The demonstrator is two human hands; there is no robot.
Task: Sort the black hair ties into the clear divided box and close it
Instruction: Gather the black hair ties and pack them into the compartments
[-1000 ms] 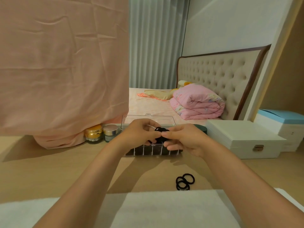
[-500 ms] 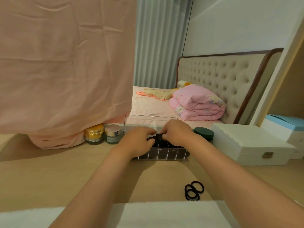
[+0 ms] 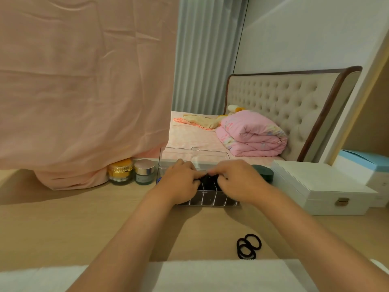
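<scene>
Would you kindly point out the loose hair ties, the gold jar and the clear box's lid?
Loose hair ties point(image 3: 248, 246): head view, where the bands cross.
Gold jar point(image 3: 121, 171): head view, its gold band.
Clear box's lid point(image 3: 210, 157): head view, middle of the upright panel.

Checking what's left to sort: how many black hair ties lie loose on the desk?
3 hair ties, overlapping in one pile on the desk near the white cloth; overlap may hide another.

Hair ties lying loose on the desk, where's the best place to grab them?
Pinch the hair ties where the loops overlap, coming straight down from above: they lie flat on the desk, so probably one grip lifts all together.
</scene>
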